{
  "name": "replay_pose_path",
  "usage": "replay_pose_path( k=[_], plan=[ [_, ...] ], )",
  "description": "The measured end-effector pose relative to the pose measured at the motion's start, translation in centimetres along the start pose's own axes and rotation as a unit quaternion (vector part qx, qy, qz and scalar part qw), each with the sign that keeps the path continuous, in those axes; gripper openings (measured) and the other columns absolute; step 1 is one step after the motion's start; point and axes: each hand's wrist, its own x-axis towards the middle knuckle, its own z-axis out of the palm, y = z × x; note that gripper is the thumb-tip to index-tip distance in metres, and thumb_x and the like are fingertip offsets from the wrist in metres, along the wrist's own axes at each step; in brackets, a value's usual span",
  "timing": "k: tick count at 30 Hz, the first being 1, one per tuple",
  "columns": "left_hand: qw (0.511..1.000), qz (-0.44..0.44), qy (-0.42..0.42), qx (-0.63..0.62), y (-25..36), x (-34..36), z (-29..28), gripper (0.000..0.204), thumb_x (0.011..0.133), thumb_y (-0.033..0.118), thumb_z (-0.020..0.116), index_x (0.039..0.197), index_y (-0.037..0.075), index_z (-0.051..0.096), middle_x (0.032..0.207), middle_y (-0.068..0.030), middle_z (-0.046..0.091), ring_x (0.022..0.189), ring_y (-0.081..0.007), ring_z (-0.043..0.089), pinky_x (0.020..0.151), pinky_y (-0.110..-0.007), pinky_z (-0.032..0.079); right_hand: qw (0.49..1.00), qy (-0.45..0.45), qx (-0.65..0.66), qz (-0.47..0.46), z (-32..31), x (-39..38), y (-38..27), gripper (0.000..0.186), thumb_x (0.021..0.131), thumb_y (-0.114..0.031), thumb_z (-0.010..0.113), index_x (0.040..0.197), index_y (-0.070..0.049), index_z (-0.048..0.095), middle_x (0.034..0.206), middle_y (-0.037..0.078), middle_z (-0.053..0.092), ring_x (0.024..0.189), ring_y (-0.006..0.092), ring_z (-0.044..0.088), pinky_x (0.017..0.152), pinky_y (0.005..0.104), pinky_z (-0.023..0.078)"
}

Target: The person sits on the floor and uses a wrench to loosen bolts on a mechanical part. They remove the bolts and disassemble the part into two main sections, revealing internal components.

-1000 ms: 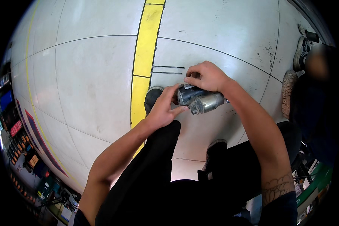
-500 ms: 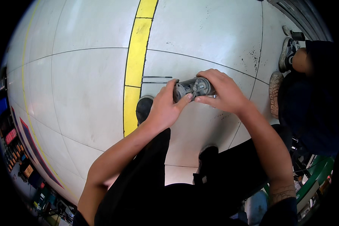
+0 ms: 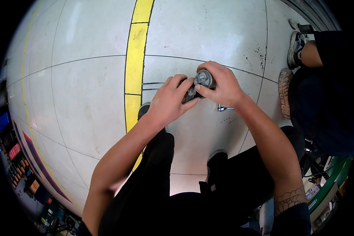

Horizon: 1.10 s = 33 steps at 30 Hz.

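A dirty metal cylindrical motor-like part (image 3: 203,78), a silver end cap facing up and a darker body below, is between both my hands. My left hand (image 3: 170,96) wraps round its left side with fingers over the top. My right hand (image 3: 223,84) grips its right side, thumb across the front. A silver ratchet tool (image 3: 224,108) lies on the floor just under my right hand. Two thin dark rods (image 3: 153,83) lie side by side left of the part, partly hidden by my left hand.
Pale tiled floor (image 3: 208,31) carries a yellow strip (image 3: 138,39). A co-worker's shoes (image 3: 296,50) and dark-clothed legs are close at the right. Green equipment with cables (image 3: 328,177) is at the lower right; tools and bins (image 3: 15,153) line the far left.
The part has been turned, so its silver end now faces up. Both hands have moved slightly upward in view, and the ratchet tool has become visible beneath the right hand.
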Motion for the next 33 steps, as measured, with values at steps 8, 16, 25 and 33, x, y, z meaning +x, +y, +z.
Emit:
replay_pose_path(
  k=[8,16,25,33],
  plan=[
    [0.998,0.023,0.046,-0.019,-0.2,-0.2,0.9,0.054,0.090,0.028,0.094,0.132,0.001,0.071,0.129,-0.0188,0.070,0.108,-0.0397,0.075,0.092,-0.046,0.064,0.998,0.051,-0.011,0.035,1.2,0.1,1.2,0.051,0.097,-0.053,0.076,0.099,-0.002,0.079,0.090,0.017,0.077,0.084,0.0384,0.074,0.078,0.0460,0.059],
    [0.991,-0.049,0.020,-0.123,1.1,-1.5,2.1,0.046,0.094,0.022,0.090,0.126,-0.002,0.070,0.119,-0.0190,0.071,0.098,-0.0371,0.075,0.083,-0.044,0.062,0.997,0.045,0.033,0.054,2.5,-0.5,2.7,0.054,0.099,-0.054,0.073,0.092,-0.002,0.083,0.079,0.020,0.076,0.072,0.0398,0.073,0.070,0.0453,0.058],
    [0.976,-0.124,-0.003,-0.180,1.3,-2.7,1.6,0.043,0.096,0.021,0.089,0.126,-0.004,0.070,0.111,-0.0177,0.070,0.086,-0.0298,0.071,0.075,-0.039,0.058,0.996,-0.038,-0.002,0.076,3.2,0.1,2.4,0.039,0.102,-0.037,0.073,0.098,0.001,0.083,0.083,0.022,0.077,0.072,0.0396,0.073,0.070,0.0434,0.058],
    [0.966,-0.154,-0.016,-0.207,1.2,-2.9,1.2,0.046,0.096,0.022,0.089,0.128,-0.004,0.071,0.110,-0.0168,0.071,0.086,-0.0277,0.070,0.077,-0.038,0.057,0.997,-0.040,0.003,0.073,3.6,0.4,2.5,0.047,0.102,-0.045,0.071,0.094,0.000,0.083,0.078,0.022,0.075,0.071,0.0404,0.072,0.070,0.0452,0.057]
  ],
)
